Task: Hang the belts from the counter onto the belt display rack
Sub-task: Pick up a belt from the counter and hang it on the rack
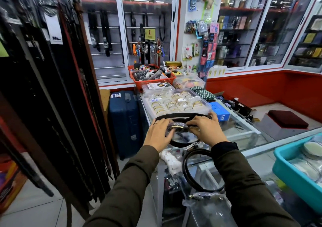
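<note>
A coiled black belt [181,117] with a gold buckle in clear wrapping lies on the glass counter [244,132]. My left hand [159,133] grips its wrapped buckle end from the left. My right hand [207,129] holds the same belt from the right, fingers over the strap. A second coiled black belt [187,172] rests on the counter closer to me, beneath my right sleeve, with its wrapped buckle at the near end. The belt display rack [52,87], full of hanging dark belts, stands at the left.
A clear tray of gold bangles [176,103] sits just beyond the belt, with a red basket [153,80] behind it. A blue box [219,112] lies to the right. A teal bin [296,171] is at the right edge. A blue suitcase [124,122] stands on the floor.
</note>
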{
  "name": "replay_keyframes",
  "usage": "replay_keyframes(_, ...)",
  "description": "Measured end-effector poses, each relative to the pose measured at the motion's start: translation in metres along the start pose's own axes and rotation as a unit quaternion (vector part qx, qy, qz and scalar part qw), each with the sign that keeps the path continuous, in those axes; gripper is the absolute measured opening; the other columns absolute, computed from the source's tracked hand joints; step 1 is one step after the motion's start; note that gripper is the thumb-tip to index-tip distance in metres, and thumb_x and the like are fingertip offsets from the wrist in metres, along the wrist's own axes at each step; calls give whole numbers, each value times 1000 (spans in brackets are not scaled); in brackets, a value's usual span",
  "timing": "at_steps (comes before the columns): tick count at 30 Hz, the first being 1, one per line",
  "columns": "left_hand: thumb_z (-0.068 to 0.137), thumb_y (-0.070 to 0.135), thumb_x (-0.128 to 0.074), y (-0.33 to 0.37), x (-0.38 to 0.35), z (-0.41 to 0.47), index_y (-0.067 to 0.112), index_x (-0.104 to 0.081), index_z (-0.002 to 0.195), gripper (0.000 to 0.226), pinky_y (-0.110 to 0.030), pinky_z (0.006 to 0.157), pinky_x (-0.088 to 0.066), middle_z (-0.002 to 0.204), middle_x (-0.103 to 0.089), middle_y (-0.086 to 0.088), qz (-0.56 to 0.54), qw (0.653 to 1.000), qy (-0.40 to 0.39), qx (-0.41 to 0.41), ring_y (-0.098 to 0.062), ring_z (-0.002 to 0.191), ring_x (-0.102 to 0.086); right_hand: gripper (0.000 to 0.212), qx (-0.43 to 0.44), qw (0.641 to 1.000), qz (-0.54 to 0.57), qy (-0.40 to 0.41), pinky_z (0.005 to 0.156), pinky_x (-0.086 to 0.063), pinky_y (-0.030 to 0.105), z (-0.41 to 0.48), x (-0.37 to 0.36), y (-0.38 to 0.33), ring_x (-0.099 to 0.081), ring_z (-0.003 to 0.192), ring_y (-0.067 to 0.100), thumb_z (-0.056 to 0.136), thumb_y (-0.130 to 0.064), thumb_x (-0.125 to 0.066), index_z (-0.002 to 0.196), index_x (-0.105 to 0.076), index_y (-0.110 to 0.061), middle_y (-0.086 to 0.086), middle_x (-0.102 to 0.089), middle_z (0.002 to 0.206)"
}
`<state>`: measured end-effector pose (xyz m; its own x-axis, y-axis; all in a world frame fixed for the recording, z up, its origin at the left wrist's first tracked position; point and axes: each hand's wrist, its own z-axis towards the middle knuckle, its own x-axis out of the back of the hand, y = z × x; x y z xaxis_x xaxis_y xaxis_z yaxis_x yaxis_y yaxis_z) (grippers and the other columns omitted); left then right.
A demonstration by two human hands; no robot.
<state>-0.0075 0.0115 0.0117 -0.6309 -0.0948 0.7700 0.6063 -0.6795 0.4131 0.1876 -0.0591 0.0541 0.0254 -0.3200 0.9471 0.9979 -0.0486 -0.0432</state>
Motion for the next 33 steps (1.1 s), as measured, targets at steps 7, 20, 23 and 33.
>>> replay_keyframes(7, 96, 34, -59, -16, 65, -1, 19, -64, 119, 28, -39, 115, -37, 121, -61, 2, -129, 979, 152, 39, -18, 117, -57, 30, 66, 996, 34, 51, 118, -19, 45, 35, 50, -55, -65, 115, 22, 96, -34, -61, 125, -68, -30, -2, -70, 117)
replay_keyframes(20, 92, 7, -70, -15, 194, -26, 15, -68, 108, 18, -22, 74, -62, 106, -72, -7, -547, 755, 316, 173, -23, 102, -70, 23, 151, 888, 428, 78, 77, -50, 26, 60, 93, -193, -62, 75, -8, 89, -19, -76, 112, -77, -17, -17, -70, 84)
replay_keyframes(23, 92, 9, -70, -25, 221, -32, 8, -68, 115, 22, -21, 73, -61, 102, -73, -6, -505, 778, 330, 174, -19, 98, -71, 26, 167, 849, 498, 54, 83, -58, 34, 61, 94, -217, -67, 82, 2, 89, -19, -77, 114, -76, -14, -11, -73, 89)
replay_keyframes(33, 92, 8, -71, -39, 287, -54, -1, -69, 116, 25, -25, 74, -63, 99, -73, -9, -449, 783, 401, 153, -17, 91, -71, 30, 195, 745, 638, -10, 88, -60, 38, 67, 100, -289, -73, 92, 17, 92, -23, -73, 121, -72, -15, -1, -76, 103)
